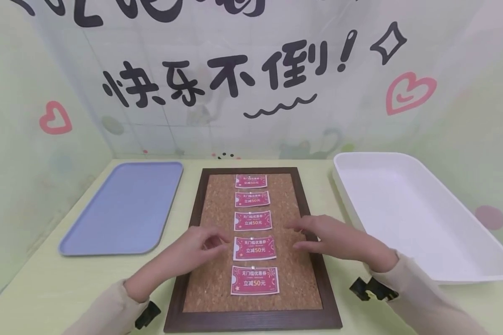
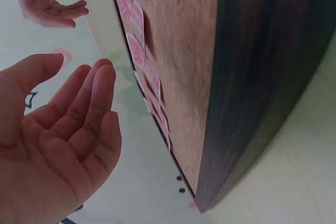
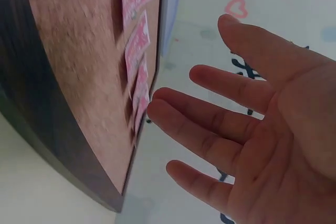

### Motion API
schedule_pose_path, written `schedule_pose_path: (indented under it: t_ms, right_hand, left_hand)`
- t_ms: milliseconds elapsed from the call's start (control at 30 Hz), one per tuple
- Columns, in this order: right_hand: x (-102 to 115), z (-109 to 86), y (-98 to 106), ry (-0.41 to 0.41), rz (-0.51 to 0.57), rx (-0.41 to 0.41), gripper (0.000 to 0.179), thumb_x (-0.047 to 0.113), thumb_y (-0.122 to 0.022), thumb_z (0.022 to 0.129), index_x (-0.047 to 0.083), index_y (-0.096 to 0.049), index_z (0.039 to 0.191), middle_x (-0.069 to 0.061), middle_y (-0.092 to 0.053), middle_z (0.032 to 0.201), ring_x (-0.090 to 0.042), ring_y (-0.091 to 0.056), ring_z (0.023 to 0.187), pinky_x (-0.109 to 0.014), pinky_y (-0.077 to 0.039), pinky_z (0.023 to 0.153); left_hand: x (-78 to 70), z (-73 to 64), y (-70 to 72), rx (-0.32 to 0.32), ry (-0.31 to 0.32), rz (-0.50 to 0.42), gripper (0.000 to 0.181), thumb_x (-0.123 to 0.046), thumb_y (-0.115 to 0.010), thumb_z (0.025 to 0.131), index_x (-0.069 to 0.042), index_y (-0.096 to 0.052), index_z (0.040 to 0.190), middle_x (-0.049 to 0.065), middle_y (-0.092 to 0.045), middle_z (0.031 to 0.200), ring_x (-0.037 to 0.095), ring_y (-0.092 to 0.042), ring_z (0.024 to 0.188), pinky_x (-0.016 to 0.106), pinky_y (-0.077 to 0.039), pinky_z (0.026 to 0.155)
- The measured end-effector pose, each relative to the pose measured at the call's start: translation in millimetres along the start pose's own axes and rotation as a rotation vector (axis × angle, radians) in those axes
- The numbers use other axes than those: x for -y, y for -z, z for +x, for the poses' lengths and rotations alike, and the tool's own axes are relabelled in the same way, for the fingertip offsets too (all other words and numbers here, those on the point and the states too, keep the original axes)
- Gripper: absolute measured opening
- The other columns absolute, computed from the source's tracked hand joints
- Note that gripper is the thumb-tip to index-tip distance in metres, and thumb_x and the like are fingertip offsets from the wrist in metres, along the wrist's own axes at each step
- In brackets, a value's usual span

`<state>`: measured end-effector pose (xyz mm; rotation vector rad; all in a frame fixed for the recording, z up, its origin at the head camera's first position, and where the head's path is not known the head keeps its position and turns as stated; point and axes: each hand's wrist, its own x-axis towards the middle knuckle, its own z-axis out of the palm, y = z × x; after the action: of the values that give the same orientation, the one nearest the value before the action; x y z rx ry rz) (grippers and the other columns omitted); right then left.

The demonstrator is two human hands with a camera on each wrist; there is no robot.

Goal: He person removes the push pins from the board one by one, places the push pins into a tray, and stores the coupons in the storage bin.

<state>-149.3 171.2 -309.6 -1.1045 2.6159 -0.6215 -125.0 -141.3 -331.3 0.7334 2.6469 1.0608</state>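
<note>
A cork board (image 1: 218, 288) in a dark wooden frame lies on the table. Several pink paper coupons (image 1: 254, 280) run down its middle in a column, each with a small shiny pin at its top edge. My left hand (image 1: 199, 246) hovers over the board's left side, fingers loosely bent, holding nothing. On the other side my right hand (image 1: 331, 237) is above the right edge of the frame, thumb and fingers apart. Both wrist views show bare palms, the left hand (image 2: 68, 124) and the right hand (image 3: 236, 129), with nothing in them.
A blue tray (image 1: 121, 209) lies flat to the left of the board. To the right stands a deep white plastic tray (image 1: 406, 218). Behind the table rises a pale wall sheet (image 1: 234, 130) with black lettering and pink hearts.
</note>
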Motion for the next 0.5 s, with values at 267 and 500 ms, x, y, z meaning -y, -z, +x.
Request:
schedule_pose_path:
  t_ms: [267,500]
  right_hand:
    - [3,9.3,-23,0.047,0.066,0.042,0.026,0.024,-0.063,0.087,0.009,-0.064,0.109,0.004,-0.063,0.097,-0.007,-0.057,0.084,-0.028,-0.047,0.075]
    - [8,14.2,-36,0.041,0.19,0.066,0.014,0.021,-0.066,0.084,0.013,-0.066,0.096,0.013,-0.06,0.082,-0.001,-0.054,0.071,-0.023,-0.047,0.068]
  left_hand:
    - [-6.7,12.2,-21.6,0.077,-0.043,-0.027,0.011,-0.016,-0.065,0.085,-0.009,-0.067,0.094,-0.01,-0.057,0.077,0.008,-0.054,0.07,0.025,-0.047,0.061]
    - [-11.8,25.8,-34.2,0.147,-0.042,0.015,0.01,-0.019,-0.071,0.081,-0.014,-0.066,0.088,-0.011,-0.055,0.069,0.006,-0.052,0.062,0.023,-0.045,0.055]
